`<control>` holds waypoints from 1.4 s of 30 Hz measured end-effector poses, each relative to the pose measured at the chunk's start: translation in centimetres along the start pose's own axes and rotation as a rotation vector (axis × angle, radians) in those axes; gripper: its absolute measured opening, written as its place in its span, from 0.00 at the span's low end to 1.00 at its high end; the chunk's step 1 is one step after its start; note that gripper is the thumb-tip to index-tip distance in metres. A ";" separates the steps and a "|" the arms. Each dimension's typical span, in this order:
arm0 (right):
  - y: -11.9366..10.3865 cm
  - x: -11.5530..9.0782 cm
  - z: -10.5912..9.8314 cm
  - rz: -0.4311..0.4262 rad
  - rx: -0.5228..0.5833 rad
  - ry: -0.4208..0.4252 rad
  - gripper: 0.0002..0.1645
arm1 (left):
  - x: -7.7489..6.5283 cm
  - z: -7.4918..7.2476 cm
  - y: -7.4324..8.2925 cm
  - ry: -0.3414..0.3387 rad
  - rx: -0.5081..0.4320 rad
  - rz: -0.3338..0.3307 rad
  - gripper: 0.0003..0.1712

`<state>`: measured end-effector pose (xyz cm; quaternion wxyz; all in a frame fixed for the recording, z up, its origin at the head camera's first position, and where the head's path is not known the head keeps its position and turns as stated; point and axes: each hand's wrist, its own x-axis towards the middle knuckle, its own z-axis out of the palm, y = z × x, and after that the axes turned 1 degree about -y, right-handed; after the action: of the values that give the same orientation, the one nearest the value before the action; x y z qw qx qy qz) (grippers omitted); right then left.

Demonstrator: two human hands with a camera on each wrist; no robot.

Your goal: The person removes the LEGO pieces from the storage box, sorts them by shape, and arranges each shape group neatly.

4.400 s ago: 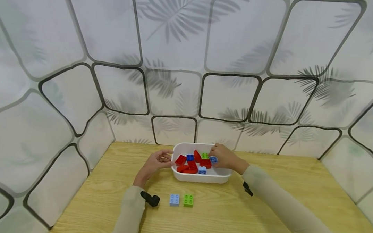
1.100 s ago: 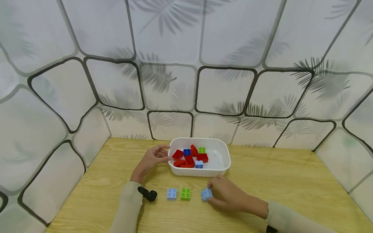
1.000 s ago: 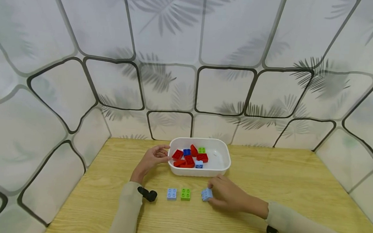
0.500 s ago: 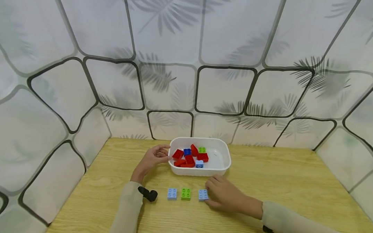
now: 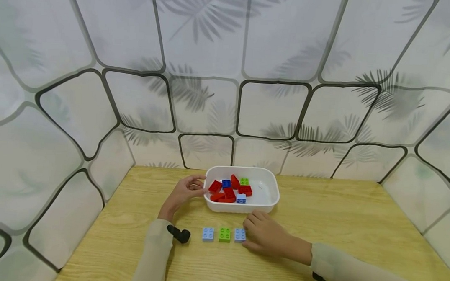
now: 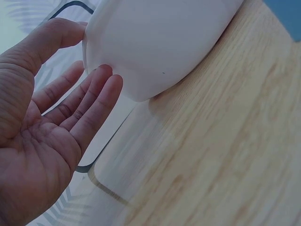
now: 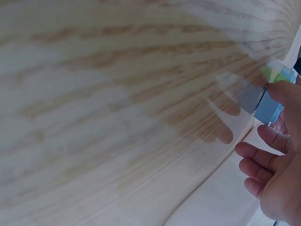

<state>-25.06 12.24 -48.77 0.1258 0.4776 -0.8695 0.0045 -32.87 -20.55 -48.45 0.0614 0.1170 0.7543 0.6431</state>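
Making a row, we seem finished with the blue brick (image 5: 208,234) and green brick (image 5: 224,235); our right hand (image 5: 267,236) pinches the third brick (image 5: 239,235) beside, our relaxed left hand (image 5: 182,195) touches the tray (image 5: 263,209) of other bricks (image 5: 229,194).

- Left hand (image 5: 181,196) touching the left end of a white tray (image 5: 263,194).
- Inside: red bricks (image 5: 229,194), a dark-blue brick (image 5: 226,183), a lime brick (image 5: 244,181), a pale-blue brick (image 5: 241,198).
- Nearer, on the wooden desk (image 5: 331,216), a spaced row: left light-blue brick (image 5: 208,234), green brick (image 5: 224,235), right light-blue brick (image 5: 239,235).
- Right hand (image 5: 269,234) pinching the row's right brick.
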 end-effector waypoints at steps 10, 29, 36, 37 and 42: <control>-0.2 0.1 -0.2 -0.016 -0.006 0.014 0.24 | -0.1 0.0 0.1 -0.003 -0.006 -0.002 0.32; 0.3 0.8 -2.1 0.003 0.034 0.112 0.27 | -0.1 -0.1 -0.2 0.001 0.010 -0.004 0.31; 1.0 1.7 -3.3 -0.005 0.043 0.192 0.26 | 0.0 -0.2 -0.2 -0.005 0.011 0.001 0.31; 1.1 1.8 -3.4 -0.003 0.048 0.197 0.25 | 0.1 -0.2 -0.3 -0.006 0.010 0.003 0.31; 1.6 2.3 -4.0 0.005 0.053 0.236 0.25 | 0.1 -0.1 -0.5 -0.007 0.013 0.007 0.31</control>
<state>-26.69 11.70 -44.17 0.2147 0.4748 -0.8494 0.0838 -33.08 -20.73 -48.93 0.0611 0.1223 0.7579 0.6379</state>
